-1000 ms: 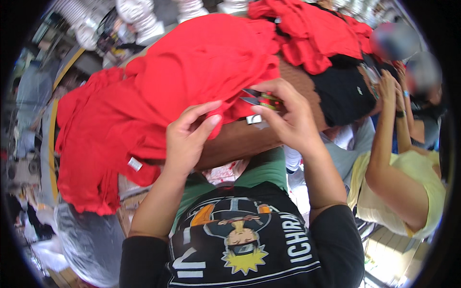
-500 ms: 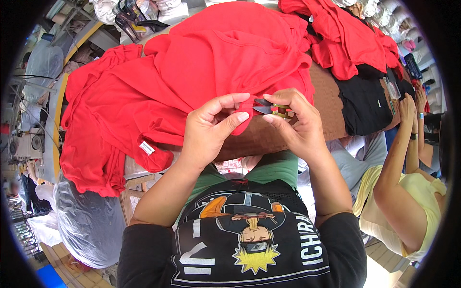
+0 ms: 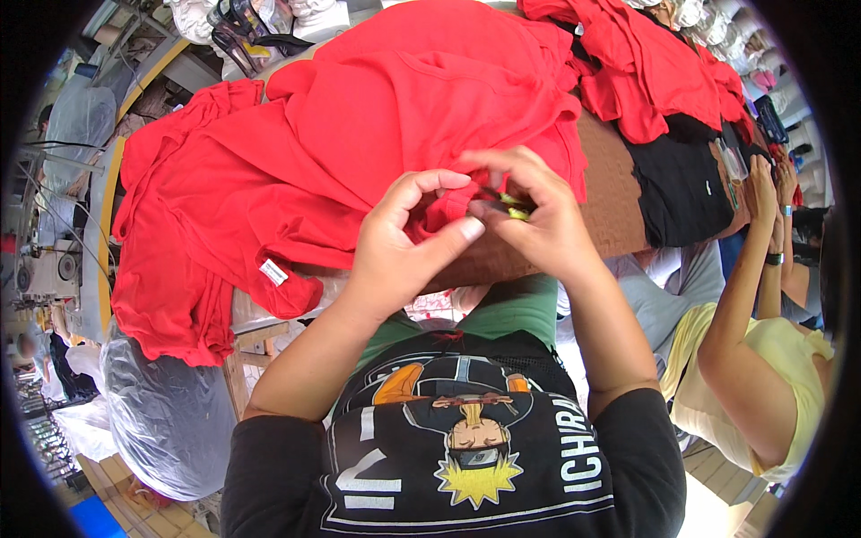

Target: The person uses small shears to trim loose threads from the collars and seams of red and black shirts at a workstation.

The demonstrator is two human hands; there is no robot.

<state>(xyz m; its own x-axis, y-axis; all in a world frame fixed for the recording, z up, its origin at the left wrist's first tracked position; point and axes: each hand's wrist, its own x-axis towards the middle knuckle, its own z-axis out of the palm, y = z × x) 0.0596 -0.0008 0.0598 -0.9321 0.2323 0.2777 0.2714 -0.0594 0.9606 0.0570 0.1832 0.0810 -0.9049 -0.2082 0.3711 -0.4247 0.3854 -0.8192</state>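
Observation:
A large red garment (image 3: 377, 117) spreads over the table in front of me, with a small white label (image 3: 273, 272) showing at its lower left. Between finger and thumb, my left hand (image 3: 408, 229) pinches a folded edge of this red cloth. Close against it, my right hand (image 3: 534, 211) has its fingers curled round small thread snips (image 3: 516, 204) with yellowish-green handles. The snips' blades are mostly hidden and blurred beside the cloth edge.
The table has a brown cover (image 3: 613, 188). Another red garment (image 3: 646, 76) and black cloth (image 3: 682, 193) lie to the right, near a co-worker's raised forearm (image 3: 749, 242). A plastic-wrapped bundle (image 3: 166, 421) stands at lower left.
My right hand has tilted and moved closer to my left, so the snips' blades, plainly visible before, are now mostly covered. The left thumb has shifted a little on the cloth.

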